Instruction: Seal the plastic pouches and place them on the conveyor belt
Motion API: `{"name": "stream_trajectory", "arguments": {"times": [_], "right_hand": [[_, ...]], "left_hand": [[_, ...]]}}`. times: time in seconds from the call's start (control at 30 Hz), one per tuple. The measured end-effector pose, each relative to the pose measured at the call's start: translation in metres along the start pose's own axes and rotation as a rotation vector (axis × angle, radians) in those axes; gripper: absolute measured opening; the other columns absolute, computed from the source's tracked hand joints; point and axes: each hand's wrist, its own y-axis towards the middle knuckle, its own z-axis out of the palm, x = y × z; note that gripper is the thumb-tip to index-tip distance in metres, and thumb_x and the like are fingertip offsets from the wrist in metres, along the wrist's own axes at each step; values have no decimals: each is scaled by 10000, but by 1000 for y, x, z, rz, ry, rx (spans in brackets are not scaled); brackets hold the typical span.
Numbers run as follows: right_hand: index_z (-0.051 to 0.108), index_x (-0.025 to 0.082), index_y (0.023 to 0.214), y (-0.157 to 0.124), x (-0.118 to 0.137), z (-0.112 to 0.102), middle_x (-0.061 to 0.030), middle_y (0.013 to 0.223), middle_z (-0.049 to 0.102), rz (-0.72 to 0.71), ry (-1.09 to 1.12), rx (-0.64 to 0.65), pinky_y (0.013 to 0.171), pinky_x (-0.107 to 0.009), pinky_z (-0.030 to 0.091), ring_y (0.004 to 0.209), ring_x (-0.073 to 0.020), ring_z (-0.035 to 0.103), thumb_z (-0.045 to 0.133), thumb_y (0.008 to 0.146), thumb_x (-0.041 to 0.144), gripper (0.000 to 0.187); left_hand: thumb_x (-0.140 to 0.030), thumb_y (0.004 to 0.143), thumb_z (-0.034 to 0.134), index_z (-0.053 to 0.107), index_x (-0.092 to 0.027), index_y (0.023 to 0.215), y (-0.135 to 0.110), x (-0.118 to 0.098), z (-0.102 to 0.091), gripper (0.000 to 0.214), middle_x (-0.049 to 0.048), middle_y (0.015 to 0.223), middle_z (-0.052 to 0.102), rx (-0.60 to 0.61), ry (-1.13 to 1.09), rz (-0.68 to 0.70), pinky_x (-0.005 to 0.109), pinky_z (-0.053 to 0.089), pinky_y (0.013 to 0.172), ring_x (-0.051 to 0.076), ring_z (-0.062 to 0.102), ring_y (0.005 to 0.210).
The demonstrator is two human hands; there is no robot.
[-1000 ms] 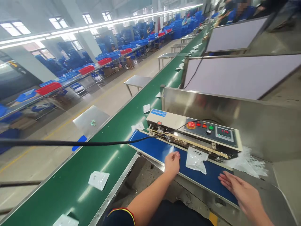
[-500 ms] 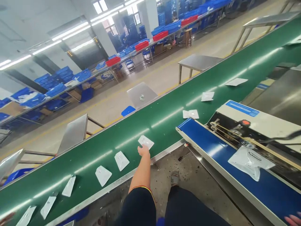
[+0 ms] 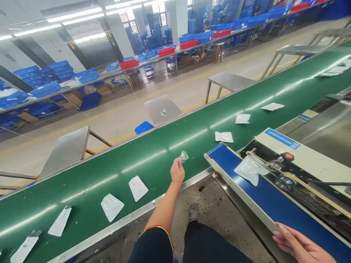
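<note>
My left hand (image 3: 177, 171) is raised over the near edge of the green conveyor belt (image 3: 153, 153), its fingers pinched on a small clear pouch (image 3: 183, 156) lifted off the belt. My right hand (image 3: 297, 244) rests at the near edge of the blue sealer belt (image 3: 276, 204), fingers stretched out and holding nothing. Another clear pouch (image 3: 250, 169) lies on the blue belt beside the sealing machine (image 3: 290, 160). Several white pouches lie along the green belt, the nearest one (image 3: 138, 187) left of my left hand.
More pouches (image 3: 224, 137) lie further up the green belt. Steel side tables (image 3: 161, 109) stand along its far side, with a blue stool (image 3: 143, 127) below. Blue and red bins (image 3: 164, 51) fill benches beyond the aisle. My legs and a sandal (image 3: 193, 213) are below.
My left hand has lifted a pouch off the green belt and pulled back toward me. The pouch on the blue belt has travelled left. My right hand has come further into view.
</note>
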Motion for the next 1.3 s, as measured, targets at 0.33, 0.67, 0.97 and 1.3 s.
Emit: {"name": "stream_trajectory", "arguments": {"times": [0.33,0.67,0.97,1.3], "right_hand": [[889,214,1202,-23,32,29,-143,1294,824,-354,-17,1,926,-356,691,1235,-414,775,785,706,885,841],[846,218,905,-13,-37,-43,-126,887,820,-289,175,-261,685,-360,668,821,-359,793,787,667,894,719],[783,193,807,-8,-71,-135,-47,634,671,80,681,-721,514,-344,555,595,-259,629,859,491,629,544],[806,142,890,16,-78,-205,-60,677,696,110,761,-683,468,-317,508,575,-230,605,903,549,498,502]], "left_hand": [[-802,1071,532,723,-192,1142,-160,-145,93,644,85,978,801,747,-671,114,324,558,793,202,690,835],[-742,981,685,736,-154,996,-233,-181,178,590,2,748,659,1217,-495,0,272,425,656,142,526,667],[-546,862,790,579,-210,560,-323,-251,288,498,-34,553,455,1442,-224,-138,291,369,607,135,395,572],[-464,745,896,753,-186,726,-376,-289,335,313,30,673,693,1423,-255,-434,308,520,655,196,619,653]]}}
